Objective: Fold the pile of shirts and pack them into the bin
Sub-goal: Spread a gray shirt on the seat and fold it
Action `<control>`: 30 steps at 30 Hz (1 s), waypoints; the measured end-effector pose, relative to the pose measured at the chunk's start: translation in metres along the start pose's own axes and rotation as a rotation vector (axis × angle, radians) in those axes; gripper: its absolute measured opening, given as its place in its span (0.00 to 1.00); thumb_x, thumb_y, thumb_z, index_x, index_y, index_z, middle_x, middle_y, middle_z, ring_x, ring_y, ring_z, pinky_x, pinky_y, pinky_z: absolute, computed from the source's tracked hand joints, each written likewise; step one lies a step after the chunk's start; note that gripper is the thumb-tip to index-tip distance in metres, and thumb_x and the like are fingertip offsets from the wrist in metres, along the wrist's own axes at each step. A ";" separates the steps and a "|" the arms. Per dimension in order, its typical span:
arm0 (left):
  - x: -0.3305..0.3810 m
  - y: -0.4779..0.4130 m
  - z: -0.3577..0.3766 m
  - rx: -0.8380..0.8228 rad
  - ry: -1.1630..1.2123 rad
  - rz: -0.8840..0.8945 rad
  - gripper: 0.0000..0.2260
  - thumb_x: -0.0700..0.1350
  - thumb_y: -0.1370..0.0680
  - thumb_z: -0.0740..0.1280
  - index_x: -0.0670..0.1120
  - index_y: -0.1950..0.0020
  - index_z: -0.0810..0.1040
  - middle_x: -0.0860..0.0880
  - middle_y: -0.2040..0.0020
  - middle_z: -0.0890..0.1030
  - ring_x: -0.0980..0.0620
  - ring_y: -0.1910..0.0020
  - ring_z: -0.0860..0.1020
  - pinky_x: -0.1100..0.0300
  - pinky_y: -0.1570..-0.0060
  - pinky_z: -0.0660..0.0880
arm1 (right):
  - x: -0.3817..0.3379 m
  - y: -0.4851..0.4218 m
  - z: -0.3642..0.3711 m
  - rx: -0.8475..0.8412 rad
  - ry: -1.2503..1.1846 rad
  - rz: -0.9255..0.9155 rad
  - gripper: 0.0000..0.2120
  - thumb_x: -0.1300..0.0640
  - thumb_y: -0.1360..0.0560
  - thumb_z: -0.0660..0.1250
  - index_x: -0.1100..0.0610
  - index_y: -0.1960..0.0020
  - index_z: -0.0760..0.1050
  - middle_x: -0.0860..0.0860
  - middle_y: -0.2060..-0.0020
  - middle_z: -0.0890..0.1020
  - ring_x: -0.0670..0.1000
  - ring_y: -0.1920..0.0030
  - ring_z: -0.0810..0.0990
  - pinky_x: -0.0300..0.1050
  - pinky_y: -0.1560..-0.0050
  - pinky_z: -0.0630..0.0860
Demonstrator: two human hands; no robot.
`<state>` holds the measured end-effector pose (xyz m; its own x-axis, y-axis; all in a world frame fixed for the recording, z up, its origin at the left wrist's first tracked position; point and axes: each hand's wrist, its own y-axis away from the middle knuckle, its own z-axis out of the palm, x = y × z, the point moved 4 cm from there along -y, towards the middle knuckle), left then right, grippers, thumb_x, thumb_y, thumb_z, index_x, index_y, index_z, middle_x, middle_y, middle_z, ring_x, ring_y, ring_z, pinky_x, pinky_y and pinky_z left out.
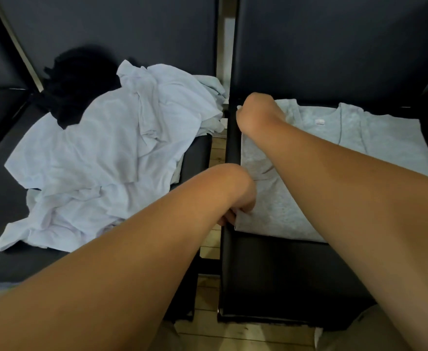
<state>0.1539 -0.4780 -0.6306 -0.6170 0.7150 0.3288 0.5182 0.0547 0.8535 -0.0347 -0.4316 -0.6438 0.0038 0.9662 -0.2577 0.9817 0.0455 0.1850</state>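
A grey shirt (334, 138) lies spread flat on the right black seat, collar toward the backrest. My left hand (240, 201) grips its near left corner at the seat's edge, fingers curled under the cloth. My right hand (257, 112) reaches across to the far left corner by the shoulder; its fingers are bent down out of sight, seemingly holding the fabric. A crumpled pile of white shirts (111, 153) covers the left seat, with a black garment (78, 82) at its back. No bin is in view.
Two black padded seats stand side by side, the left seat (2, 198) and the right seat (284, 274), with a narrow gap showing wooden floor (214, 153) between them. Dark backrests rise behind both.
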 end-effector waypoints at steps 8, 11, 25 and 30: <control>-0.015 0.007 -0.011 -0.025 0.094 -0.026 0.05 0.40 0.18 0.72 0.40 0.49 0.77 0.46 0.56 0.83 0.51 0.59 0.83 0.51 0.46 0.83 | 0.005 -0.002 -0.015 0.037 -0.303 0.017 0.19 0.51 0.13 0.61 0.59 0.61 0.70 0.53 0.63 0.75 0.52 0.62 0.76 0.47 0.53 0.74; -0.020 0.014 -0.025 0.006 0.049 -0.030 0.06 0.39 0.20 0.74 0.39 0.48 0.79 0.45 0.59 0.84 0.49 0.56 0.85 0.49 0.43 0.83 | 0.006 0.001 -0.020 0.046 -0.732 0.090 0.13 0.52 0.17 0.63 0.61 0.51 0.79 0.56 0.56 0.85 0.56 0.55 0.86 0.53 0.51 0.85; 0.021 0.059 -0.018 -0.090 0.064 0.222 0.06 0.40 0.21 0.74 0.43 0.49 0.79 0.48 0.64 0.80 0.52 0.64 0.86 0.56 0.58 0.82 | 0.054 0.023 -0.065 -0.143 -1.440 0.124 0.09 0.59 0.20 0.65 0.61 0.49 0.83 0.55 0.56 0.85 0.57 0.54 0.87 0.56 0.47 0.85; 0.053 0.048 0.009 -0.082 0.060 0.293 0.06 0.42 0.20 0.73 0.43 0.47 0.78 0.49 0.66 0.80 0.52 0.65 0.85 0.58 0.62 0.79 | 0.099 0.017 -0.075 -0.092 -1.360 0.182 0.09 0.59 0.23 0.68 0.60 0.47 0.84 0.55 0.58 0.85 0.55 0.56 0.86 0.57 0.49 0.86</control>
<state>0.1518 -0.4310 -0.5756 -0.4837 0.6493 0.5869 0.6310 -0.2060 0.7479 -0.0323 -0.3162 -0.5953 0.3638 -0.0446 -0.9304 0.9315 0.0145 0.3635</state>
